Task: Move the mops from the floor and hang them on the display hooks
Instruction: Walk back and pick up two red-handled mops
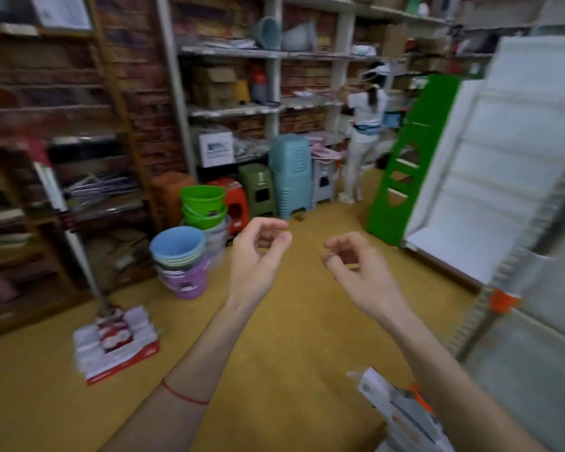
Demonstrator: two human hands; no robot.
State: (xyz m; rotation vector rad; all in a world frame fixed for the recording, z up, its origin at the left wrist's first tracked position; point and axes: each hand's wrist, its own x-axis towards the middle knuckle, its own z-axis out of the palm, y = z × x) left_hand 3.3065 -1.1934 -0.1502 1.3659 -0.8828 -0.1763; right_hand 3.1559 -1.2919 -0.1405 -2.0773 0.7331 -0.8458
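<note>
A flat mop (116, 337) in red and white packaging rests head-down on the yellow floor at the left, its white handle (75, 236) leaning up against the dark shelving. My left hand (258, 256) and my right hand (356, 265) hover in mid-air at the centre, both empty with curled, parted fingers, well to the right of the mop. A white and orange packaged item (402, 415) lies at the bottom right, partly behind my right forearm. A white display panel with a toothed upright (483, 308) stands at the right.
Stacked plastic buckets (183, 259) and green basins (204, 205) stand just beyond the mop. Plastic stools (289, 177) line the back shelves. A green rack (405, 171) leans at the right. A person in white (362, 138) stands at the far shelves.
</note>
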